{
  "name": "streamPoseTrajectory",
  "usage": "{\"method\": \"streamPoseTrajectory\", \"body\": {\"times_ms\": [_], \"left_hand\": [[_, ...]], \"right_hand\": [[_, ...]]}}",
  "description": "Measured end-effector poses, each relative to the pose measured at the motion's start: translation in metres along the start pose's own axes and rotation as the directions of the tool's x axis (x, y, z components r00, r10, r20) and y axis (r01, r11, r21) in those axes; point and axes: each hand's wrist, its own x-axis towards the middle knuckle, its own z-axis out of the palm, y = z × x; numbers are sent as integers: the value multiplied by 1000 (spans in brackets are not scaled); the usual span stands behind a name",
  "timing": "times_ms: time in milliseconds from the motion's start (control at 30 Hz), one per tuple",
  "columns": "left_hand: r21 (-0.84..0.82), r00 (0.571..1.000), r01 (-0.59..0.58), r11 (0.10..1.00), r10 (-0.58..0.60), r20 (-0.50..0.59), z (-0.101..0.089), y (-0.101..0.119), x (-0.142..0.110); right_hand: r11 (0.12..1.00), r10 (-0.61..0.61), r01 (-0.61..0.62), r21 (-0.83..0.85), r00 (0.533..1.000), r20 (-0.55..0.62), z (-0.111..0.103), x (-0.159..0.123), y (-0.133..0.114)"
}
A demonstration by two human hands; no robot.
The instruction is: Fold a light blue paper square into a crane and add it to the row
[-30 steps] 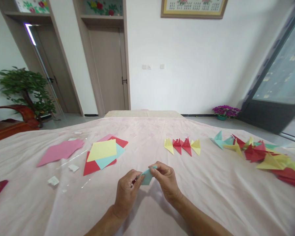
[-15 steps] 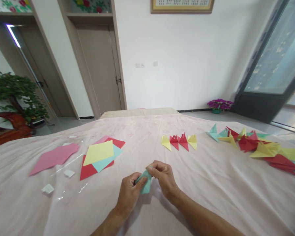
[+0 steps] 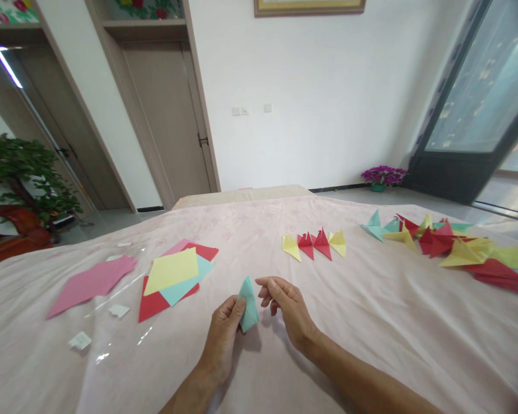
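My left hand (image 3: 223, 336) pinches a folded teal paper piece (image 3: 248, 303) and holds it upright above the pink tablecloth (image 3: 371, 322). Just to its right, my right hand (image 3: 287, 307) has its fingers loosely curled and apart from the paper, holding nothing. A stack of flat paper squares (image 3: 175, 273), yellow over teal and red, lies to the left. A row of small folded pieces (image 3: 314, 244), yellow and red, stands beyond my hands.
Pink sheets (image 3: 90, 280) and white paper scraps (image 3: 80, 340) lie at the left. A heap of folded coloured pieces (image 3: 457, 250) covers the right side. Past the table are a door (image 3: 164, 115), a potted plant (image 3: 21, 172) and purple flowers (image 3: 382, 175).
Both hands were pinching the teal piece together. Now my right hand has let go and drawn slightly right, while my left hand has turned the piece upright.
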Motion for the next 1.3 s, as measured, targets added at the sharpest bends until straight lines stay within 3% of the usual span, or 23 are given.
{"method": "streamPoseTrajectory", "body": {"times_ms": [167, 333, 500, 633, 833, 1067, 1300], "left_hand": [[-290, 998, 40, 956, -52, -32, 1, 2, 1], [-412, 995, 88, 907, -98, -2, 0, 6, 3], [-421, 991, 136, 897, -115, 74, 4, 8, -1], [-355, 995, 96, 930, -87, 43, 7, 9, -3], [-193, 995, 34, 981, -52, -88, 4, 6, 0], [-189, 999, -37, 981, 37, -5, 8, 5, -6], [-170, 999, -26, 985, 31, 26, 9, 8, -8]], "right_hand": [[998, 45, -42, -45, 997, 68, 7, -10, 7], [988, -61, 80, -130, 988, 145, 14, -18, 9], [923, -215, 251, -293, 965, 150, 16, -21, 8], [864, -297, 333, -377, 943, 152, 15, -22, 9], [810, -297, 336, -480, 942, 157, 12, -21, 11], [777, -351, 391, -493, 920, 175, 11, -18, 6], [773, -369, 410, -485, 911, 183, 11, -19, 5]]}}
